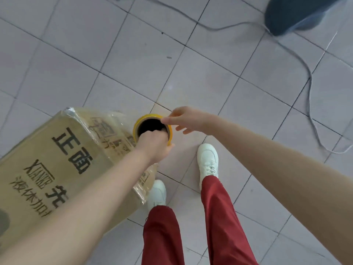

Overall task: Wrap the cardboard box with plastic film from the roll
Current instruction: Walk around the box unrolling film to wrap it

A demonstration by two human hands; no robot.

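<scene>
A large cardboard box (47,165) with black printed characters stands on the tiled floor at the lower left. Clear plastic film (107,129) covers its right end. The film roll (142,121), seen end-on with a yellow-edged core, stands upright beside that end. My left hand (154,148) grips the roll's near rim, fingers reaching into the hollow core. My right hand (181,118) pinches the far rim between thumb and forefinger, its other fingers spread out.
My two feet in white shoes (208,161) and red trousers stand just right of the box. A grey cable (298,58) snakes across the tiles at the upper right, near a dark round object (298,14).
</scene>
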